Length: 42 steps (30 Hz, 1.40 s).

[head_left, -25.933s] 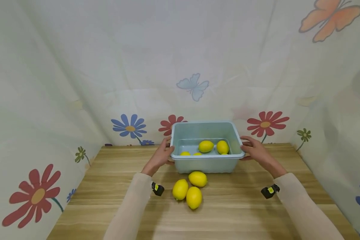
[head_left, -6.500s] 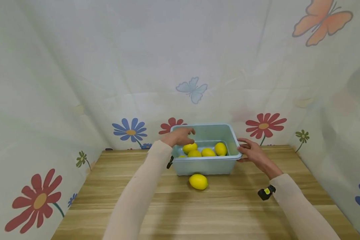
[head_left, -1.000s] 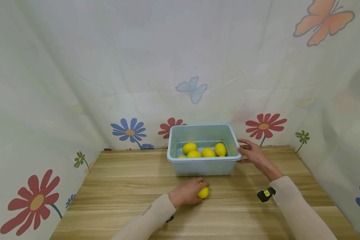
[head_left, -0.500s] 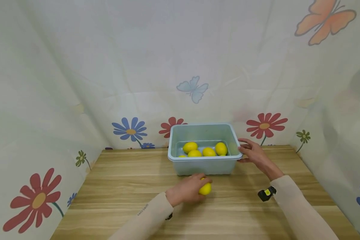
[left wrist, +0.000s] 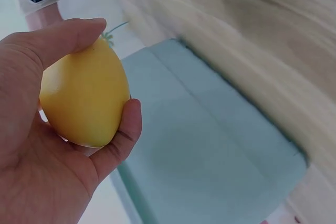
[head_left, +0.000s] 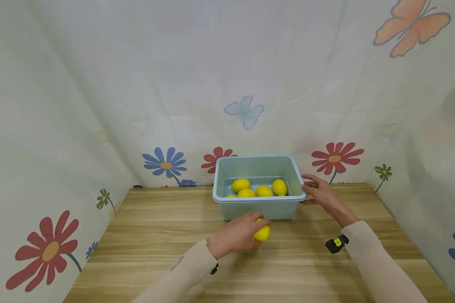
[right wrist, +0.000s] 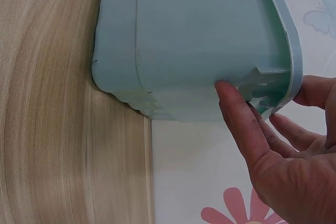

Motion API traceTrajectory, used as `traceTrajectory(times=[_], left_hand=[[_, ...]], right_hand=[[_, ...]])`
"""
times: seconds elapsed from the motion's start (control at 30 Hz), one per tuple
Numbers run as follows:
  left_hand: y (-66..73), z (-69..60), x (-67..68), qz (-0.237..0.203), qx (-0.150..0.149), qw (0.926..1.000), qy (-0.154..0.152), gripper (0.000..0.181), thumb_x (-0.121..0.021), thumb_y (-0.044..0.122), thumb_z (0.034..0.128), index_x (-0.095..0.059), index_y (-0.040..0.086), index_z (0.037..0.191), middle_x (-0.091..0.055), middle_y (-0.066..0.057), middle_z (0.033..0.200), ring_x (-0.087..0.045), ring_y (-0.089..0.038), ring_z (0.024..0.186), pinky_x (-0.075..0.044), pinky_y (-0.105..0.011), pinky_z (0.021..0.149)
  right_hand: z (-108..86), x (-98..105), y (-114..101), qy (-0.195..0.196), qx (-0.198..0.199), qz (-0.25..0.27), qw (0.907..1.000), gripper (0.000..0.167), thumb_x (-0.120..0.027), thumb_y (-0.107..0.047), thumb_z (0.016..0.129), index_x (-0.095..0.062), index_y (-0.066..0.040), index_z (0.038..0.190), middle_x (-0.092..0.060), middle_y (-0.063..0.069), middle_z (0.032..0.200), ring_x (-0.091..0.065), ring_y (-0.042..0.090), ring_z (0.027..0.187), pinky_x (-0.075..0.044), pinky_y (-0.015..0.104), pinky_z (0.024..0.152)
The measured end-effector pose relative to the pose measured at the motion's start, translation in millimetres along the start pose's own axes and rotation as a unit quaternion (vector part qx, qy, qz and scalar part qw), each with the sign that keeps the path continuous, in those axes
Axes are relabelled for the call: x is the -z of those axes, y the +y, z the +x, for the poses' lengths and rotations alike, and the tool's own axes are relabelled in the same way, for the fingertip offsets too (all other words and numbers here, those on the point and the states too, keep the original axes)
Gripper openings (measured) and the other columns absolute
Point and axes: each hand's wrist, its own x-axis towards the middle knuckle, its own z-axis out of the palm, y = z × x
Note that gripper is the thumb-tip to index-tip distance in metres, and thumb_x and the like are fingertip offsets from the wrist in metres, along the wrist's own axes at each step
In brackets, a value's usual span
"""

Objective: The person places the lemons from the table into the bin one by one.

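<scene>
In the head view my left hand (head_left: 235, 235) grips a yellow lemon (head_left: 263, 233) just in front of the pale blue-green plastic bin (head_left: 261, 209). The left wrist view shows this lemon (left wrist: 86, 95) between thumb and fingers, off the table, with the bin's outer wall (left wrist: 199, 140) beyond. My right hand (head_left: 322, 195) holds the bin's right end at the rim. Up close in the right wrist view, one fingertip (right wrist: 226, 88) touches the side wall below the lip, and a digit reaches over the rim. Several lemons (head_left: 264, 191) lie inside the bin, some partly hidden by its front wall.
The bin stands at the back of a wood-grain table (head_left: 155, 235), close to a white curtain (head_left: 174, 84) printed with flowers and butterflies. The curtain also hangs along the left and right sides. Small black cameras (head_left: 336, 243) sit at the wrists.
Earlier, three lemons lay before the bin, then one. My left hand took that last one from the table and has lifted it slightly towards the bin. My right hand stays at the rim.
</scene>
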Motion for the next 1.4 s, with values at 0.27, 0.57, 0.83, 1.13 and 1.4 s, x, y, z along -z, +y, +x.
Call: traceTrajectory(times=[0.27,0.57,0.83,1.13,1.4], left_hand=[[-0.4,-1.1,19.9,0.010,-0.006,0.9995,0.029,0.055,-0.074,0.032,0.0873,-0.051,0.024,0.137,-0.054,0.001,0.128,-0.055,-0.014,0.109,-0.053,-0.027,0.096],[-9.2,1.4,44.2,0.013,0.001,0.9978,0.066,0.056,-0.075,0.028,0.0861,-0.052,0.019,0.136,-0.056,-0.003,0.131,-0.057,-0.019,0.113,-0.053,-0.030,0.099],[-20.0,5.4,59.2,0.001,0.033,0.9972,0.067,0.059,-0.074,0.029,0.0871,-0.049,0.021,0.140,-0.054,-0.003,0.135,-0.058,-0.019,0.115,-0.057,-0.033,0.093],[-35.0,11.5,76.5,-0.019,0.054,0.9959,0.069,0.058,-0.072,0.028,0.0883,-0.049,0.019,0.141,-0.054,-0.004,0.133,-0.058,-0.019,0.109,-0.056,-0.031,0.095],[-45.9,17.1,95.4,-0.023,0.062,0.9942,0.085,0.058,-0.073,0.026,0.0872,-0.051,0.016,0.139,-0.054,-0.006,0.134,-0.059,-0.020,0.111,-0.055,-0.032,0.097]], right_hand=[[0.1,1.5,0.6,0.001,-0.007,-0.005,1.0000,0.059,-0.050,-0.020,0.102,-0.025,-0.011,0.155,-0.037,0.029,0.151,-0.059,0.040,0.117,-0.058,0.051,0.087],[0.1,2.2,0.3,0.004,-0.003,-0.001,1.0000,0.059,-0.050,-0.019,0.102,-0.025,-0.012,0.155,-0.037,0.029,0.151,-0.055,0.045,0.123,-0.057,0.052,0.088],[-0.1,2.7,1.4,0.001,0.001,-0.001,1.0000,0.059,-0.050,-0.020,0.102,-0.026,-0.011,0.155,-0.037,0.029,0.151,-0.059,0.041,0.118,-0.059,0.048,0.084],[0.6,2.2,1.4,0.002,-0.002,0.001,1.0000,0.059,-0.049,-0.019,0.103,-0.025,-0.011,0.155,-0.036,0.029,0.151,-0.054,0.047,0.124,-0.058,0.050,0.086],[1.0,0.8,0.1,0.004,-0.004,0.007,1.0000,0.058,-0.050,-0.020,0.102,-0.027,-0.011,0.154,-0.036,0.029,0.152,-0.051,0.049,0.127,-0.056,0.053,0.089]])
